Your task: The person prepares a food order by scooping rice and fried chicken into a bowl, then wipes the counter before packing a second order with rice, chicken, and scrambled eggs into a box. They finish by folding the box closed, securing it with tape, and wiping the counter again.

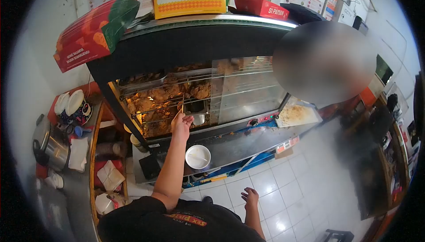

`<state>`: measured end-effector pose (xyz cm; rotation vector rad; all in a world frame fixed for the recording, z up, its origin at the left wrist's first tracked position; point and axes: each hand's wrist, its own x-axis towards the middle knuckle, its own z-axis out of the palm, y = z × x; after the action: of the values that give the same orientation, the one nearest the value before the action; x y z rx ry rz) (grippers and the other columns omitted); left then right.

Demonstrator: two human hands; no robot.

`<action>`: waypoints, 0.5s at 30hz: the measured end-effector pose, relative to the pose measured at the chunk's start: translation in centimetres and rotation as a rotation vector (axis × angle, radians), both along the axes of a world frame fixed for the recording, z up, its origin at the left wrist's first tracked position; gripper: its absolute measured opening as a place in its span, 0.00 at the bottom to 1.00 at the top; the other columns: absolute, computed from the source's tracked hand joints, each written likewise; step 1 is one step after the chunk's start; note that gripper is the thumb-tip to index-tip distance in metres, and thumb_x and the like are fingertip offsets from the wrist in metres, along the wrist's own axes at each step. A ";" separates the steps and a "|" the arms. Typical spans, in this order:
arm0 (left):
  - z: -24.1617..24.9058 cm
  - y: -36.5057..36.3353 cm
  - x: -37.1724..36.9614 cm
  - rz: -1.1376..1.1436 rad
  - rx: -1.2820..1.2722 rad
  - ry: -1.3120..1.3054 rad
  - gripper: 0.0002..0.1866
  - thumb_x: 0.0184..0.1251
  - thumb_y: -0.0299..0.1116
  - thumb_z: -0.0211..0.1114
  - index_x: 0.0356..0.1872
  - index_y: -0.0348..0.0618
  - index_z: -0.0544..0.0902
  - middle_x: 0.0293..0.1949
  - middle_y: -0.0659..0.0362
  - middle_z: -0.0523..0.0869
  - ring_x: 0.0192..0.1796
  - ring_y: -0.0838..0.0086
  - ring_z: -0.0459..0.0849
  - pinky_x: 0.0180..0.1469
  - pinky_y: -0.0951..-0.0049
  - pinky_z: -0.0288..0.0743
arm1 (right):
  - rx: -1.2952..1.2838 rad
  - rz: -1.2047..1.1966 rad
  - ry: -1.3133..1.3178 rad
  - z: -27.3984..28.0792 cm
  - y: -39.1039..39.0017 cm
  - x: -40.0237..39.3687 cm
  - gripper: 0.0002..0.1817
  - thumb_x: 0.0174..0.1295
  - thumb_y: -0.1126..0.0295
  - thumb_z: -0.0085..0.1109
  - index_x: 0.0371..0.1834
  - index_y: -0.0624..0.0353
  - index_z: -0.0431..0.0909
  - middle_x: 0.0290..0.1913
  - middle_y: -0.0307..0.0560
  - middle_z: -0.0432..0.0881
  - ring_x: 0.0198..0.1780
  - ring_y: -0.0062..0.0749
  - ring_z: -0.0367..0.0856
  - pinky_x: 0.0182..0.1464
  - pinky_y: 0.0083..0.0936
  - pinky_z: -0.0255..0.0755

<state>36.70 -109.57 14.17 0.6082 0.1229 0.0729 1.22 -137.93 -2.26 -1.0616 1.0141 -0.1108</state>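
Observation:
My left hand (181,124) reaches to the open side of a glass-fronted food warmer (186,43). Its fingers are closed around a thin, long-handled utensil (182,104) that points into the cabinet; its far end is hard to make out. Pieces of fried chicken (142,104) lie on the wire racks around it, and another chicken piece (200,90) sits just beyond. A metal pan (199,119) is right of the hand. Below the forearm, a white bowl (198,157) stands on the metal ledge. My right hand (250,196) hangs over the floor, fingers loosely apart, holding nothing.
A sliding glass pane (252,94) covers the cabinet's right half. Cardboard food boxes (190,1) sit on top. At right is a crumb-covered white tray (299,114), with a blurred person (325,63) behind. Left stand shelves and a large steel pot (53,142).

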 end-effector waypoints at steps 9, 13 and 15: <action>0.3 2.3 -11.1 -0.179 0.102 -0.117 0.26 0.68 0.23 0.56 0.69 0.36 0.73 0.50 0.53 0.88 0.39 0.67 0.89 0.46 0.63 0.86 | -0.084 0.177 -0.230 6.3 3.5 4.4 0.12 0.65 0.74 0.57 0.50 0.64 0.79 0.47 0.49 0.85 0.42 0.37 0.86 0.45 0.29 0.80; 0.1 4.3 -16.5 -0.188 0.191 -0.113 0.28 0.66 0.20 0.56 0.70 0.32 0.70 0.52 0.51 0.87 0.44 0.66 0.90 0.47 0.62 0.88 | -0.159 0.284 -0.376 12.4 6.1 7.7 0.11 0.65 0.73 0.59 0.49 0.64 0.81 0.45 0.48 0.86 0.41 0.33 0.84 0.47 0.25 0.78; -0.3 5.5 -18.8 -0.177 0.180 -0.078 0.29 0.66 0.19 0.56 0.70 0.30 0.69 0.53 0.50 0.87 0.45 0.66 0.89 0.47 0.62 0.88 | -0.353 0.422 -0.456 16.4 7.5 9.1 0.10 0.64 0.74 0.61 0.46 0.65 0.81 0.42 0.47 0.86 0.39 0.29 0.82 0.45 0.22 0.75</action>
<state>17.87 -104.09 13.83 0.7928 -0.0139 -0.0638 10.32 -130.40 14.13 -1.4695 0.3518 -0.1817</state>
